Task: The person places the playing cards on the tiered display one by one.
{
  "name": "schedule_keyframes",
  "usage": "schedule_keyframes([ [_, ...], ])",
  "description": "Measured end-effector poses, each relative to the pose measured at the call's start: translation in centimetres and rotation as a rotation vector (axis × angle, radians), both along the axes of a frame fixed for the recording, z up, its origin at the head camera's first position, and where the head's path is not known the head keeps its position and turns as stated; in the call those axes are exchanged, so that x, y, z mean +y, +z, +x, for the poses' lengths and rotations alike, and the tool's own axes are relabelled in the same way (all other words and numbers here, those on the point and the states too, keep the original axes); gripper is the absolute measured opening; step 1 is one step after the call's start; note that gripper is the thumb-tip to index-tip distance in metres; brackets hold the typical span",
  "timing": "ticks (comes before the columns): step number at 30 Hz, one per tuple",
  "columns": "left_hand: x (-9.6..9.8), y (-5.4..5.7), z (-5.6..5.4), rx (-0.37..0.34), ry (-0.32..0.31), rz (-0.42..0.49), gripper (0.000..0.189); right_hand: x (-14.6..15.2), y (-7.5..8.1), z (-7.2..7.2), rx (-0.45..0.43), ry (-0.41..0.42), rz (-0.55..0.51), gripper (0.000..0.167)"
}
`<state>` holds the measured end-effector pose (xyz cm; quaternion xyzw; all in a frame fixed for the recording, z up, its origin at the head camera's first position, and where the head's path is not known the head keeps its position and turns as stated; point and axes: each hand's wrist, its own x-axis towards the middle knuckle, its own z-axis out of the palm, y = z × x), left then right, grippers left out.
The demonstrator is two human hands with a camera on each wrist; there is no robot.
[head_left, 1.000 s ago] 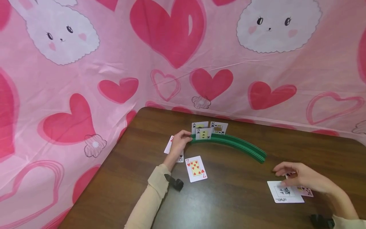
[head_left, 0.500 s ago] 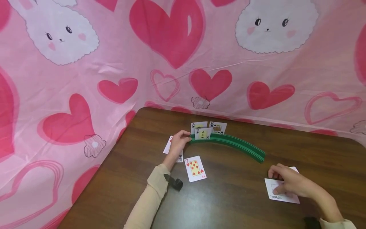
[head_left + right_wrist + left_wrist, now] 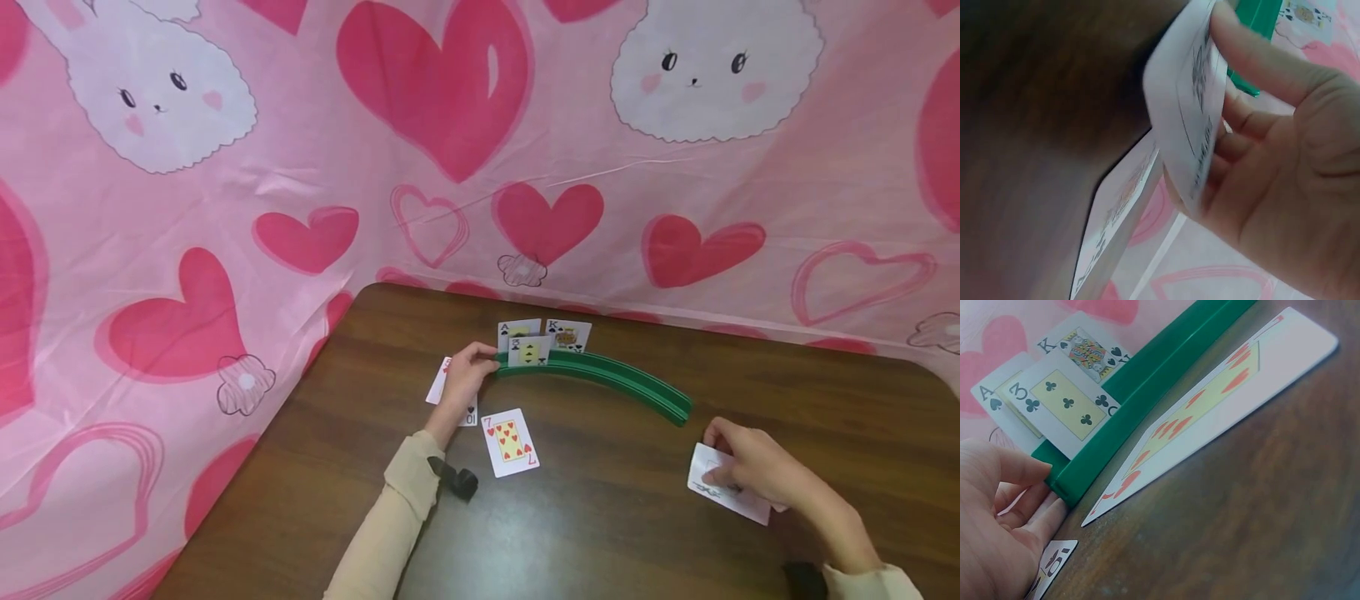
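Note:
My left hand (image 3: 465, 379) pinches the left end of a curved green card holder (image 3: 607, 372). In its slots stand a three of clubs (image 3: 1067, 403), an ace of spades (image 3: 1000, 403) and a king of spades (image 3: 1092, 353). Held between the thumb and fingers of my right hand (image 3: 761, 467) is a white playing card (image 3: 708, 467) with a black-and-white figure, tilted over the table. A second card (image 3: 1116, 206) shows below it in the right wrist view. The seven of hearts (image 3: 510, 442) lies face up before the holder.
Partly under my left wrist lie a ten (image 3: 471, 414) and a card with a red mark (image 3: 438, 381). The brown wooden table (image 3: 600, 533) meets a pink cloth (image 3: 435, 108) with hearts and rabbit faces along its back and left edges.
My right hand has closed on the black-and-white card and drawn it slightly left and up, tilting it. The left hand stays at the holder's end.

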<state>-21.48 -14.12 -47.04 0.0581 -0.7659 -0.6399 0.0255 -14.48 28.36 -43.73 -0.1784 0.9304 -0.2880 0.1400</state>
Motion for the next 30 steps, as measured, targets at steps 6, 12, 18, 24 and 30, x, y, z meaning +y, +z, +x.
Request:
schedule_keyframes([
  [6,0.0,0.0,0.0,-0.002,0.004,0.007,0.020,0.4,1.3,-0.3,0.240,-0.196,0.155,0.032],
  [12,0.0,0.1,0.0,-0.003,-0.007,0.006,0.021,0.6,2.5,-0.1,0.457,-0.331,0.019,0.024],
  [18,-0.1,0.1,0.0,0.004,-0.005,-0.005,0.021,0.4,4.1,0.0,0.344,-0.430,-0.126,0.035],
  [24,-0.1,-0.1,0.1,0.002,0.002,-0.011,0.021,0.2,5.2,-0.4,0.180,-0.555,-0.361,0.046],
  [30,0.1,0.1,0.1,0.000,0.009,0.000,0.021,0.4,5.8,-1.1,0.101,-0.644,-0.688,0.026],
])
